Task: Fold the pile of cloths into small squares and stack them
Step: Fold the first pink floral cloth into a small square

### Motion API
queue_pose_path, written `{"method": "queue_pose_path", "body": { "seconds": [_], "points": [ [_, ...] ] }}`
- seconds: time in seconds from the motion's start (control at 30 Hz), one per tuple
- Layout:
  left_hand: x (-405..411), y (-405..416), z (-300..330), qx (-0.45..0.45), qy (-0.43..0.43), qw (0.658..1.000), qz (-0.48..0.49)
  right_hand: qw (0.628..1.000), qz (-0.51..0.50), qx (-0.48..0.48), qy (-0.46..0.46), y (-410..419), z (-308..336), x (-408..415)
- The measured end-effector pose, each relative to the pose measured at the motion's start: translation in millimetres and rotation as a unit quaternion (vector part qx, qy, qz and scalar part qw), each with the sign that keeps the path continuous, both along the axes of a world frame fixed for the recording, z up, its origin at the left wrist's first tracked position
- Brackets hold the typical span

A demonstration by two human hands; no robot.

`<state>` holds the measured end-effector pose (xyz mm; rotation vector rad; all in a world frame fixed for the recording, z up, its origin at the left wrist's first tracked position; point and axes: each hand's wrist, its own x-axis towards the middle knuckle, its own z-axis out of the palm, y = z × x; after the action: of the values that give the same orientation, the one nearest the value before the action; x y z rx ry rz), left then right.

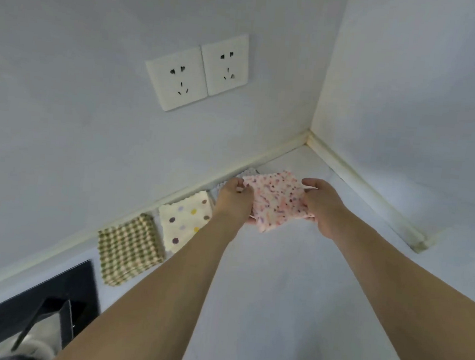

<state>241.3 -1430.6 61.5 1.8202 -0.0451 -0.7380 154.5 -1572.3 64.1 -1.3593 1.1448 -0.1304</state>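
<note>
Head view: both bare arms reached fwd over a pale grey-white countertop (pixel 262 311) toward the corner where two light walls met. Between the hands hung a folded pink cloth w/ dark red and purple speckles (pixel 277 200), roughly square, held just above the counter near the back wall. Left hand (pixel 233 201) gripped the cloth's left edge, fingers curled round it. Right hand (pixel 321 206) clamped the cloth's right edge, thumb on top, fingers tucked under.

Behind the left hand, a pale grey textured cloth (pixel 245 174) lay against the back wall, mostly hidden by the hand and the pink cloth; cannot tell if folded. Left of that, along the same wall, sat a folded cream square cloth w/ purple, yellow and brown polka dots (pixel 183 224). Next left, just touching or overlapping it, a folded green-and-cream checked cloth (pixel 128 252), thick, layers showing at its edge. All three lay in a row along the wall base.

On the back wall above, two cream square power sockets (pixel 197 70) were mounted side by side. Bottom left corner: a black-framed hob or sink edge (pixel 77 286), partly out of frame, details unclear.
</note>
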Motion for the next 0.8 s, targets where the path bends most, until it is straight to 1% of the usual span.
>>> {"method": "queue_pose_path", "body": {
  "seconds": [0.17, 0.37, 0.47, 0.53, 0.57, 0.7, 0.8],
  "points": [
    [34, -69, -5, -0.001, -0.001, 1.0, -0.024, 0.997, -0.004, -0.075, -0.004, -69, -13, 32],
    [66, -126, -21, 0.008, -0.009, 1.0, -0.024, 0.99, 0.014, -0.138, -0.014, -116, -32, 67],
    [78, -142, -36, 0.025, 0.042, 0.998, -0.05, 0.981, 0.054, -0.185, -0.001, -135, -44, 78],
    [83, -147, -46, 0.059, 0.083, 0.992, -0.07, 0.975, 0.07, -0.21, 0.024, -147, -50, 78],
    [84, -148, -50, 0.078, 0.083, 0.991, -0.072, 0.973, 0.07, -0.215, 0.034, -151, -52, 77],
    [81, -142, -62, 0.125, -0.028, 0.988, -0.092, 0.966, 0.099, -0.228, 0.072, -144, -64, 64],
    [69, -133, -59, 0.166, -0.121, 0.968, -0.141, 0.955, 0.142, -0.247, 0.086, -122, -67, 53]
  ]
}}
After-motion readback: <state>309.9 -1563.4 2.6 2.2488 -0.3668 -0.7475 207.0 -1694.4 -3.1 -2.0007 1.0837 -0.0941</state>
